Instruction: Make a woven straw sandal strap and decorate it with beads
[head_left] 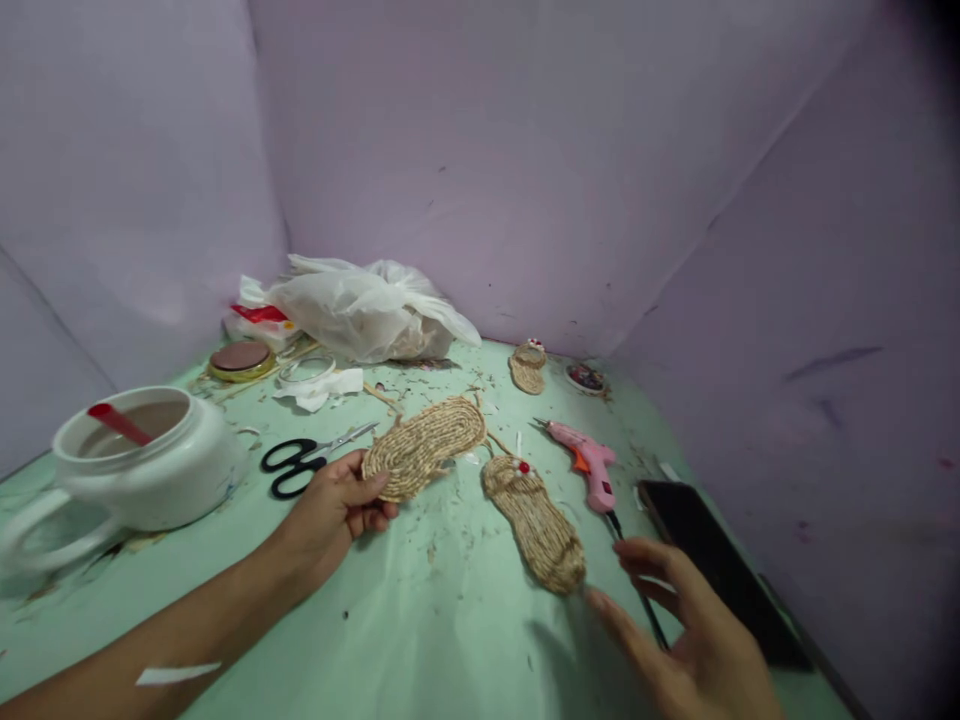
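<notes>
My left hand pinches the near end of a woven jute sole that rests on the green table. A second jute sandal with a strap and a red bead lies to its right. My right hand hovers just right of that sandal with fingers spread, holding nothing, over the black cord of a pink glue gun. A dark phone lies beside the right hand.
Black-handled scissors lie left of the sole. A white jar with a red stick stands at far left. A tape roll, crumpled plastic bag, small jute piece and bead dish sit at the back. Purple walls enclose the table.
</notes>
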